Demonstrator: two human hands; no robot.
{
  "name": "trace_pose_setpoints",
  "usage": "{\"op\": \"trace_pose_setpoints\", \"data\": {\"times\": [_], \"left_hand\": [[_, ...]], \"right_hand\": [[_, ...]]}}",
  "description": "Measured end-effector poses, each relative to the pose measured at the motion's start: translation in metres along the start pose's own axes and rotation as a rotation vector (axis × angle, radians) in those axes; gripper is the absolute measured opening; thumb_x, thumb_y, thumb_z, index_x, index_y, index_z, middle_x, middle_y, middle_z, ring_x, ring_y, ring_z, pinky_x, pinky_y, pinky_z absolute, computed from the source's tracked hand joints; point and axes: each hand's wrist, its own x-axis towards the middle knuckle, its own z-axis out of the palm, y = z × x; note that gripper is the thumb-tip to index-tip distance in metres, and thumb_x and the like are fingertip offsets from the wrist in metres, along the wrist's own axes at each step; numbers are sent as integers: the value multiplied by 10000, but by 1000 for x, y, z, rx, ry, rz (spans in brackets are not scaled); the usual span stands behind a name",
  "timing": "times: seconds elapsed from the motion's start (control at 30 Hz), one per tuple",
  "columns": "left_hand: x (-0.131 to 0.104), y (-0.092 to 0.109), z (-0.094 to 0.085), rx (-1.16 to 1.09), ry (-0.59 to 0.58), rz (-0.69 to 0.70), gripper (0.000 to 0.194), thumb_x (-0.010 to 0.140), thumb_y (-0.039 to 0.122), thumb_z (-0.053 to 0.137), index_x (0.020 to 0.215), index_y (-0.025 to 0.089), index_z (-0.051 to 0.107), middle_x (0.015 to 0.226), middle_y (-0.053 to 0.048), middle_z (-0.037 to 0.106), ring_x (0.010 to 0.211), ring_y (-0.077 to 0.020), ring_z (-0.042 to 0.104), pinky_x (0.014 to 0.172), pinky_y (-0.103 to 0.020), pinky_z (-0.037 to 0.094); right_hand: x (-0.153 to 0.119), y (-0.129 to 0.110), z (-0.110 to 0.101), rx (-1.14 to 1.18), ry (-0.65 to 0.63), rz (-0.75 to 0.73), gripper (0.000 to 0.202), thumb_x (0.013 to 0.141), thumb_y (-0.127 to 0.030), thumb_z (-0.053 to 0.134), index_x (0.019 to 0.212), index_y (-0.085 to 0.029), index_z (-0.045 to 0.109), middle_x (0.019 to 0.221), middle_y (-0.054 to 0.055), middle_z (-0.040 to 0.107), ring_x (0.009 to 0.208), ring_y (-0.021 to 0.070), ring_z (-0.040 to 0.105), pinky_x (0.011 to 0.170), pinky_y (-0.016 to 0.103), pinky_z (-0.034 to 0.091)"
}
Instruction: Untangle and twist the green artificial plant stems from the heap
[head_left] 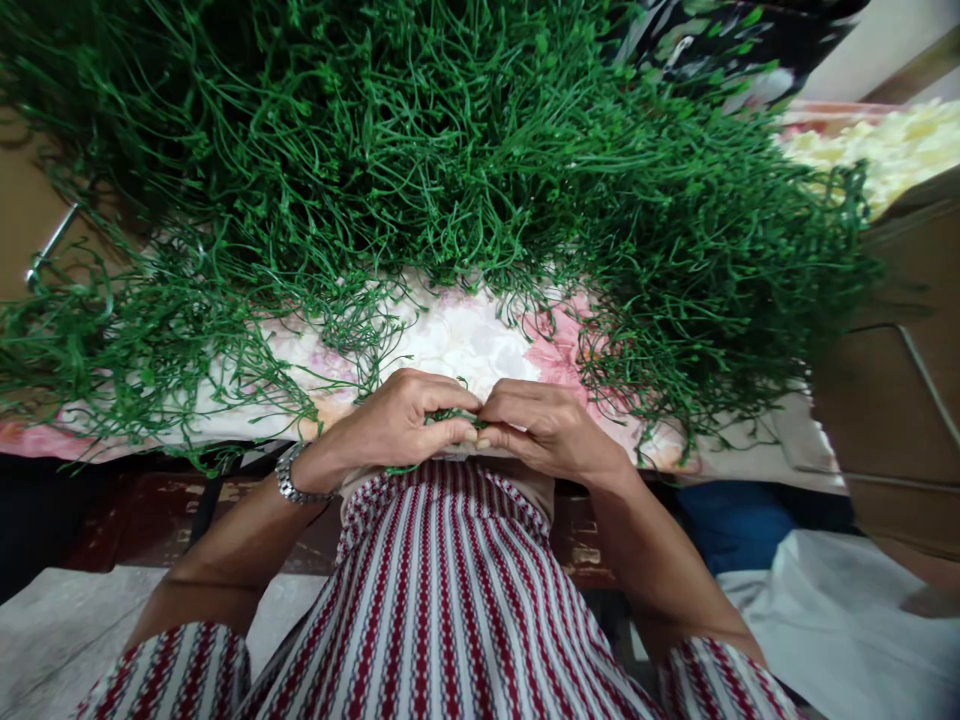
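Observation:
Both my hands meet at the near edge of a table covered with a floral cloth. My left hand has its thumb and fingers closed around a small green stem piece. Pressed up against it, fingertips together, is my right hand, closed in a pinch; what lies between its fingertips is too small to tell. A large heap of thin green plastic-looking stems spreads over the cloth beyond my hands. A smaller part of the heap lies to the left.
Pale yellow flowers lie at the back right, near a brown cardboard box. A metal rod shows at the left. A white bag and blue cloth are at the lower right. A dark patterned item stands behind the heap.

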Motion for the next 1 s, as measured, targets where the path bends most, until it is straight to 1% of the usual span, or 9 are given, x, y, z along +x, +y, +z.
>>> {"op": "trace_pose_setpoints", "data": {"times": [0.13,0.27,0.33,0.4,0.57,0.73,0.8,0.9,1.0], "left_hand": [[0,-2,3,-24,-11,-2,190,778,117,511,622,121,619,554,-2,562,534,-80,500,524,-188,359],[-3,-1,10,-138,160,-74,145,756,116,525,640,119,612,602,-8,598,568,-81,532,547,-177,385],[-4,2,11,-120,204,-78,144,738,95,510,619,121,586,568,10,559,542,-67,494,533,-172,364],[-4,4,9,-102,150,-53,142,722,82,492,602,123,555,541,27,510,514,-54,444,512,-169,336],[-2,1,2,-101,-119,79,160,696,73,461,550,134,485,514,42,421,494,-50,379,507,-176,313],[1,-3,-2,-122,-333,112,184,692,61,448,530,134,494,496,38,429,479,-52,382,504,-183,311],[3,-4,-4,-129,-269,28,159,750,111,472,625,131,568,550,21,509,518,-60,446,530,-178,341],[6,-7,-1,-140,-5,-102,144,801,199,513,730,130,617,634,0,577,593,-76,513,577,-182,378],[9,-8,9,-118,226,-145,159,805,218,525,718,129,625,614,4,557,584,-83,494,573,-195,381]], "right_hand": [[0,4,6,-149,-5,-22,223,882,-278,477,702,-149,506,637,8,456,616,104,424,589,223,351],[2,5,8,-248,6,-4,255,897,-324,436,697,-168,461,636,1,435,614,114,394,616,243,335],[3,6,8,-216,-32,3,278,906,-345,409,692,-172,444,631,-5,422,605,111,384,611,243,323],[5,6,7,-118,-86,-6,297,914,-346,390,676,-173,426,621,-11,406,609,108,393,617,238,323],[7,3,6,142,-254,-56,338,929,-317,352,635,-167,422,581,-17,405,595,99,420,617,225,338],[7,4,-3,165,-431,-69,314,926,-279,369,666,-154,493,615,0,491,606,96,451,633,227,358],[5,5,-10,133,-330,16,294,920,-276,390,689,-147,519,618,1,497,601,92,456,612,221,359],[6,4,-15,110,16,216,236,914,-266,410,781,-140,560,664,11,536,611,85,489,597,210,375],[10,-3,-1,125,270,294,205,914,-259,402,905,-139,568,763,37,574,702,103,536,643,225,416]]}}
